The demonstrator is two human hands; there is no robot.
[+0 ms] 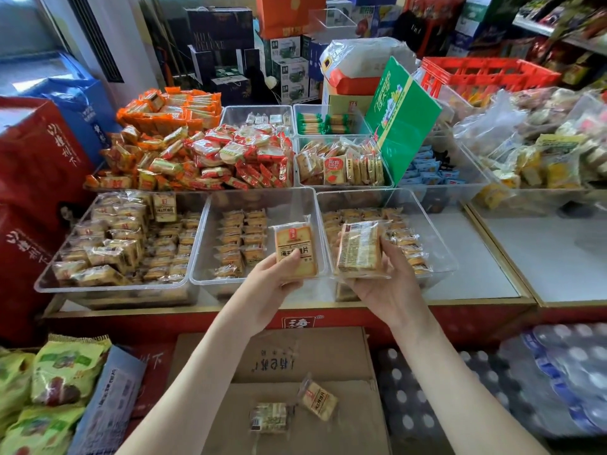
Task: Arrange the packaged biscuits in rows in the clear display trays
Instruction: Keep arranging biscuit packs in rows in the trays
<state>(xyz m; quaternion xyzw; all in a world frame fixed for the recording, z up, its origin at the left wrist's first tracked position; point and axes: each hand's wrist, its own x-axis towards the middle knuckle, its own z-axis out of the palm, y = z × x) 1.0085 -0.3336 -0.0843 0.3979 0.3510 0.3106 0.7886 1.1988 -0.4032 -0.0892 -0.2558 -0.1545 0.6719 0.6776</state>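
left hand (pixel 272 284) pinches one biscuit packet (pixel 296 251), thumb on the label, over the near right corner of the middle tray (pixel 292 205). right hand (pixel 387 287) is wrapped round a second packet (pixel 359 249), back side up, over the near left of the right tray (pixel 441 247). i'd flip that one so its label faces like the rest, then set each against the end of a row, lined up with its neighbours and nudged snug. hard to see: the fingers behind both packets, whether the right one is a single pack or several, and the print's a blur. two loose packets (pixel 317 400) sit on the cardboard box (pixel 295 353) at lower centre.
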